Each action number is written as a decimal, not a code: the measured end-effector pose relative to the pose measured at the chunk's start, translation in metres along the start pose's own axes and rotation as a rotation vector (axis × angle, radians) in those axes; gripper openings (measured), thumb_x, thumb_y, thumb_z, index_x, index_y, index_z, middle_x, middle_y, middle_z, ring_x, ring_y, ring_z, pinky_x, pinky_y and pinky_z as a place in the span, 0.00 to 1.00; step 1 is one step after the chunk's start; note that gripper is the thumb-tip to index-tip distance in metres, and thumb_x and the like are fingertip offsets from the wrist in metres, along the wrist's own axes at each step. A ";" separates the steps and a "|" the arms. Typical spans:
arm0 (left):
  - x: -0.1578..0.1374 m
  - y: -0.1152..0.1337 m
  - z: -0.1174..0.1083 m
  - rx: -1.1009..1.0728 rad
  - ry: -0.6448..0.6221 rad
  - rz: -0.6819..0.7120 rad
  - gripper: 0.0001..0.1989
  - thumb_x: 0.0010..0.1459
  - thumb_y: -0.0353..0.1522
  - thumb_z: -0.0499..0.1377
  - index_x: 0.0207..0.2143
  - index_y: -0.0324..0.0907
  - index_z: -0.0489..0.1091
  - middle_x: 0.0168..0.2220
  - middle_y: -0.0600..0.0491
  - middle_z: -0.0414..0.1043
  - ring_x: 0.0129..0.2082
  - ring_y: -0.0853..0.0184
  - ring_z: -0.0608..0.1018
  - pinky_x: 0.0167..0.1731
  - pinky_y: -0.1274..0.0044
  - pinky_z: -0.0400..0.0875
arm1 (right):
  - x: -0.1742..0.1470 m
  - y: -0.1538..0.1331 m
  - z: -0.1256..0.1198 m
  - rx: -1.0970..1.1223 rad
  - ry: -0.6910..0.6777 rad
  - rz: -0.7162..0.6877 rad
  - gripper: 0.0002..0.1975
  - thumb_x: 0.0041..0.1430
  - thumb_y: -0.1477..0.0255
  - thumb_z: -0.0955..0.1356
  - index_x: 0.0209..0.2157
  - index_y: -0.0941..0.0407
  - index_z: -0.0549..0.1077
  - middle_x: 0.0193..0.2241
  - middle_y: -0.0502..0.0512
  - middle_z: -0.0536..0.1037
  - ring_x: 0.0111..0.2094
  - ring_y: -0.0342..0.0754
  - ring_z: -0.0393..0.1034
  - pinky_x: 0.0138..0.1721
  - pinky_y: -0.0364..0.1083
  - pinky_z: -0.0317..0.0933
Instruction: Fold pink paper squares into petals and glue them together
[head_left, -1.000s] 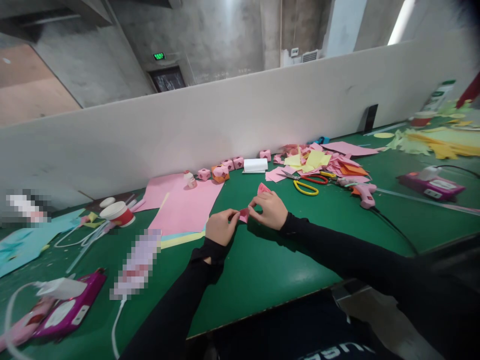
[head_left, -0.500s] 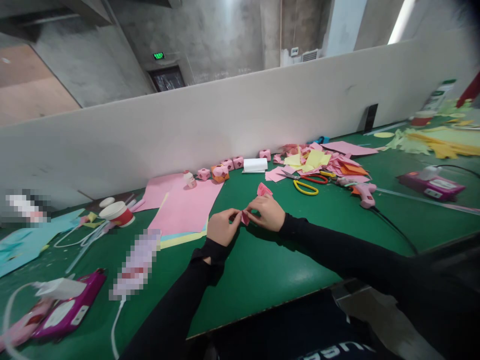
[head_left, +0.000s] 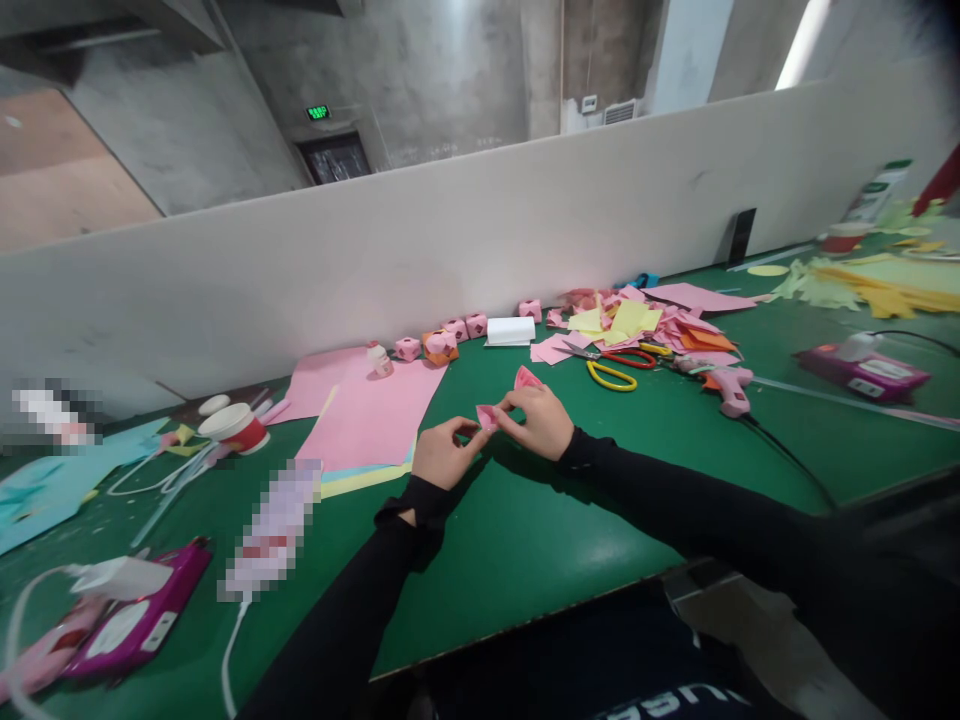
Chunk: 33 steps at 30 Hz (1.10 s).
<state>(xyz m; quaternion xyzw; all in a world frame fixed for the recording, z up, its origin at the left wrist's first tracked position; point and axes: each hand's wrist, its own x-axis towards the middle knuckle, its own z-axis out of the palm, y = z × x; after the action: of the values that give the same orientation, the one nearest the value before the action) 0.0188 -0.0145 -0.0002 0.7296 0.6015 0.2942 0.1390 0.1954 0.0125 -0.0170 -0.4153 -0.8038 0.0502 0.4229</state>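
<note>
Between my hands is a small folded piece of pink paper (head_left: 487,417), raised above the green table. My right hand (head_left: 546,422) pinches it from the right between thumb and fingers. From the left, my left hand (head_left: 442,455) has its thumb and fingertip closed at the paper's lower edge. Another folded pink paper piece (head_left: 527,378) shows just beyond my right knuckles; whether that hand touches it I cannot tell.
Pink sheets (head_left: 375,415) lie left of my hands. Along the partition (head_left: 480,230) stand several folded pink paper shapes (head_left: 440,346) and a white roll (head_left: 511,330). Yellow-handled scissors (head_left: 611,376), paper scraps (head_left: 630,320) and a pink glue gun (head_left: 729,388) lie right. A paper cup (head_left: 236,428) stands left.
The folded pink paper between my fingers has turned and come up slightly, so more of it shows. My left fingers have loosened a little; both arms stay nearly in place.
</note>
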 end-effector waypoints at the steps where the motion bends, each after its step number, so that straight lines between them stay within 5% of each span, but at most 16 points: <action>1: 0.000 0.001 0.001 0.000 -0.013 0.006 0.15 0.52 0.45 0.57 0.30 0.44 0.76 0.30 0.55 0.78 0.24 0.69 0.73 0.28 0.77 0.66 | 0.000 -0.001 0.000 0.015 0.002 0.010 0.10 0.60 0.69 0.64 0.27 0.56 0.72 0.28 0.51 0.78 0.34 0.46 0.70 0.41 0.46 0.53; 7: 0.001 -0.002 0.001 -0.064 0.041 0.006 0.13 0.55 0.40 0.55 0.31 0.43 0.75 0.29 0.55 0.77 0.27 0.69 0.75 0.32 0.77 0.66 | -0.002 -0.004 0.001 0.041 -0.084 0.024 0.11 0.60 0.68 0.63 0.27 0.57 0.73 0.27 0.52 0.78 0.31 0.45 0.70 0.36 0.45 0.55; 13: 0.000 -0.005 -0.001 0.112 0.084 0.120 0.12 0.58 0.37 0.53 0.32 0.42 0.74 0.30 0.53 0.77 0.29 0.67 0.76 0.31 0.77 0.65 | -0.004 -0.003 0.004 0.026 -0.270 -0.004 0.14 0.59 0.66 0.64 0.23 0.58 0.72 0.22 0.52 0.76 0.23 0.42 0.67 0.27 0.42 0.53; 20: -0.004 0.000 -0.002 0.261 0.026 0.168 0.09 0.57 0.35 0.55 0.32 0.44 0.75 0.29 0.52 0.77 0.32 0.65 0.76 0.31 0.76 0.65 | -0.001 0.002 0.003 0.030 -0.120 -0.083 0.10 0.58 0.66 0.67 0.37 0.57 0.74 0.34 0.55 0.78 0.34 0.45 0.71 0.35 0.43 0.58; 25: -0.005 0.004 -0.002 0.207 0.035 0.158 0.09 0.57 0.34 0.55 0.31 0.43 0.75 0.29 0.53 0.77 0.30 0.66 0.77 0.32 0.77 0.65 | -0.001 0.002 0.003 -0.070 -0.119 -0.192 0.09 0.60 0.67 0.65 0.32 0.55 0.76 0.32 0.53 0.80 0.36 0.47 0.71 0.38 0.46 0.53; 33: -0.006 0.007 -0.002 0.156 0.062 0.125 0.12 0.56 0.37 0.55 0.26 0.43 0.74 0.26 0.53 0.77 0.27 0.66 0.76 0.30 0.77 0.65 | 0.001 0.002 -0.003 -0.097 -0.041 -0.106 0.10 0.60 0.69 0.64 0.30 0.55 0.75 0.32 0.53 0.80 0.35 0.47 0.71 0.40 0.47 0.52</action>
<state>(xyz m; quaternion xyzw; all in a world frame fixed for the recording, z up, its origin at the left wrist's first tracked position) 0.0222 -0.0225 0.0040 0.7650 0.5798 0.2768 0.0444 0.1990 0.0133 -0.0153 -0.3912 -0.8347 -0.0026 0.3877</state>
